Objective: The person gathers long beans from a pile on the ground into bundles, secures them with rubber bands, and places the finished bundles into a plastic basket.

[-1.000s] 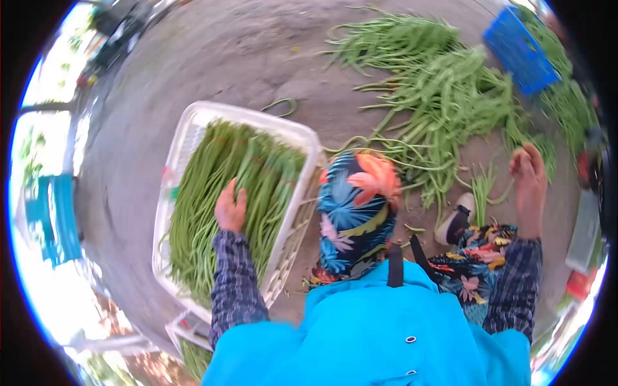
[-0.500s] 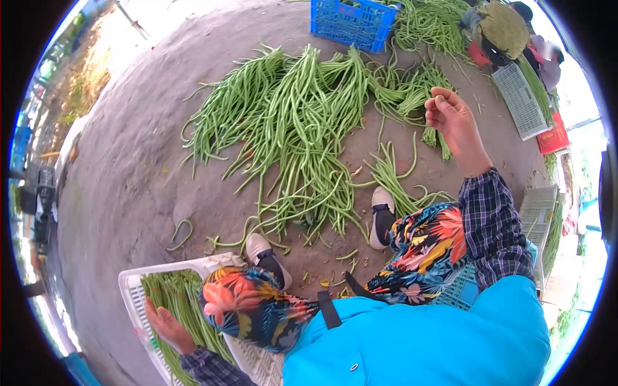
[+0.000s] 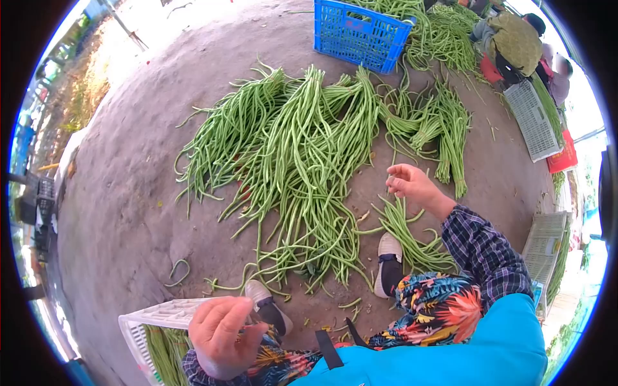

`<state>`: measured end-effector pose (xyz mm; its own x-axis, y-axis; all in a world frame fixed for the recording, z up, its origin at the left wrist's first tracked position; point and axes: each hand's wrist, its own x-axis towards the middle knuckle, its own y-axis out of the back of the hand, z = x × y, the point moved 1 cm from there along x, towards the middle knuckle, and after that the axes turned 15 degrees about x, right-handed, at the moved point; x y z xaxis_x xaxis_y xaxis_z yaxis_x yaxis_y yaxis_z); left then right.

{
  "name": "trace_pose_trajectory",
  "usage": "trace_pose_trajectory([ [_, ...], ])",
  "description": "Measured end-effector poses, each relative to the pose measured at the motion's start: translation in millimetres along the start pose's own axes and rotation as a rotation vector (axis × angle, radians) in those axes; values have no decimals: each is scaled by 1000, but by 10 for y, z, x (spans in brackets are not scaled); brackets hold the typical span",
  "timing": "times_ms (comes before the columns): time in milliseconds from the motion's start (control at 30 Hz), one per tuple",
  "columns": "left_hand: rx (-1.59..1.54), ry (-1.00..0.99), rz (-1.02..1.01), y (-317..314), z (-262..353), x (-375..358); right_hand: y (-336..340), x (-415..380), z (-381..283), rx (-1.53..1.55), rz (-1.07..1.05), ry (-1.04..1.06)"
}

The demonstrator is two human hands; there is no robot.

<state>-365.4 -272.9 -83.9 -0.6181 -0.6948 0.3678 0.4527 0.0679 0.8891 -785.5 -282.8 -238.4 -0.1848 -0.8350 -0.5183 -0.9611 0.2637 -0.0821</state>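
My right hand (image 3: 415,188) hovers over the ground just above a small bundle of long green beans (image 3: 412,241). Its fingers are loosely bent and apart, with nothing visible in them. My left hand (image 3: 225,334) is raised in front of my left knee, beside a white plastic crate (image 3: 167,313). The fingers there curve over with a gap to the thumb, and I see nothing held. Long beans (image 3: 164,350) lie lengthwise in that crate, partly hidden by my hand and sleeve. A large spread pile of long beans (image 3: 309,148) covers the ground ahead of my shoes.
More bundles (image 3: 450,128) lie right of the pile. A blue crate (image 3: 360,35) stands behind it, near another bean heap (image 3: 454,38). At the right are a crouching person (image 3: 515,42), a grey crate (image 3: 533,122), a red box (image 3: 565,154) and a pale crate (image 3: 544,248).
My right hand has come down and left, from beside the far bundle to above the near one. My left hand has lifted off the crate's beans and moved right, towards my knee.
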Motion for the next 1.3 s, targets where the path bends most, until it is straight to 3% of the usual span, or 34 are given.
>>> trace_pose_trajectory([
  [33, -55, 18, -92, -49, -47, 9, -93, 160, 35, -96, -28, -5],
  [200, -75, 90, -177, -102, -266, 37, -579, 1391, 290, -237, -154, 104],
  [433, -62, 290, -318, -127, -629, 162, -857, 2947, 224, -303, 270, 324],
  [633, -67, 371, -355, -241, -907, 372, -855, 3767, -89, -418, 429, 487],
  [700, -145, 393, -358, -275, -969, 384, -892, 3937, -87, -465, 513, 480],
  [833, -137, 396, -370, -331, -1080, 463, -927, 4265, 18, -464, 483, 192],
  [1000, -154, 425, -392, -355, -1148, 478, -1041, 4509, 58, -562, 586, 117],
  [1067, -158, 428, -390, -359, -1160, 480, -752, 4936, 355, -398, 511, 290],
  [1100, -146, 412, -390, -354, -1163, 471, -745, 4842, 289, -305, 539, 255],
  [1167, -137, 395, -393, -333, -1154, 457, -591, 4849, 313, 40, 356, 77],
  [1200, -137, 393, -405, -318, -1143, 458, -719, 4416, 69, 178, 217, -5],
  [1233, -136, 392, -416, -301, -1124, 457, -824, 4101, -65, 320, 101, 33],
  [1300, -148, 402, -412, -271, -1071, 447, -824, 4050, -20, 409, 106, 82],
])
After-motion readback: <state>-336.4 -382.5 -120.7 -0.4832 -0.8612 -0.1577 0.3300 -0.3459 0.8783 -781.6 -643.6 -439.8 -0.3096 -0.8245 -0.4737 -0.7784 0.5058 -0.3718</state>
